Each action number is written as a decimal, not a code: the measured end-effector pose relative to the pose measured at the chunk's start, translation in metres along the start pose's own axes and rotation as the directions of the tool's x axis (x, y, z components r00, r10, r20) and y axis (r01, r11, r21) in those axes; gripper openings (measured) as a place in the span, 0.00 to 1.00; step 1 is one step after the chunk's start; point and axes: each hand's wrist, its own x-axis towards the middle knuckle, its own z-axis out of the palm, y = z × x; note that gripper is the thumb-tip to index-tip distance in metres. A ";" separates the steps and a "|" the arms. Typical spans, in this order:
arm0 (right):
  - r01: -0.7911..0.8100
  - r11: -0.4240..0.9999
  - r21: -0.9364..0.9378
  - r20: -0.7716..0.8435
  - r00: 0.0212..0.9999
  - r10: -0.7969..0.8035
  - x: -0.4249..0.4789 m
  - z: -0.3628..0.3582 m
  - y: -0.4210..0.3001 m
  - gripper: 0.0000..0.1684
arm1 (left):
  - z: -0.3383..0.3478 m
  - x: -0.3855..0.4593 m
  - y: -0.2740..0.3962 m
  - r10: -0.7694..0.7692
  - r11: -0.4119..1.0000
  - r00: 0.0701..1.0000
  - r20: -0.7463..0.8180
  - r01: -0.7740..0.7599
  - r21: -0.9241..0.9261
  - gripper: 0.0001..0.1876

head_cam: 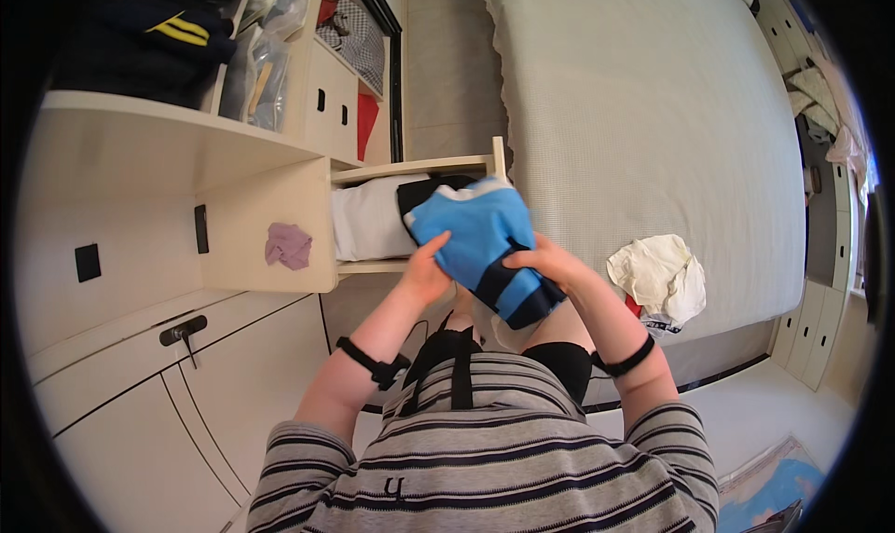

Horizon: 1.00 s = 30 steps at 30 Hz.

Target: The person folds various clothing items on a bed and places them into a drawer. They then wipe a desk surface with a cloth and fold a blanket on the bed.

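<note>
A folded blue garment (475,225) with dark navy bands and a white edge is held between both my hands, above the right end of an open drawer (412,164). My left hand (426,271) grips its near left edge, thumb on top. On its right side, my right hand (549,260) pinches the cloth by a navy band. Inside the drawer lie a white folded cloth (374,215) and a black one (416,196), partly hidden under the blue garment.
A bed (650,114) with a pale cover stands to the right, bearing a crumpled cream cloth (661,278) with red and patterned fabric beneath. A mauve cloth (288,246) lies on the cabinet surface at left. Shelves above hold dark clothing (150,44) and clear plastic bags (259,79).
</note>
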 end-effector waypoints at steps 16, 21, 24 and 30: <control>0.211 0.182 -0.960 0.080 0.835 -0.545 0.108 0.000 0.046 0.26 | -0.063 -0.015 0.013 0.021 0.645 0.984 -0.178 0.122 0.755 0.24; 0.162 0.332 -0.929 -0.054 0.829 -0.557 0.044 -0.018 0.097 0.21 | -0.038 0.019 0.005 0.116 0.458 0.993 0.013 -0.065 0.887 0.19; 0.029 0.472 -0.881 -0.277 0.778 -0.564 0.009 -0.058 0.123 0.20 | -0.008 0.039 -0.014 0.106 0.329 0.984 0.145 -0.173 0.928 0.19; -0.136 0.862 -0.489 -0.795 0.476 -0.376 -0.033 -0.196 0.218 0.24 | 0.066 0.066 -0.056 -0.061 0.122 0.967 0.246 -0.237 0.964 0.18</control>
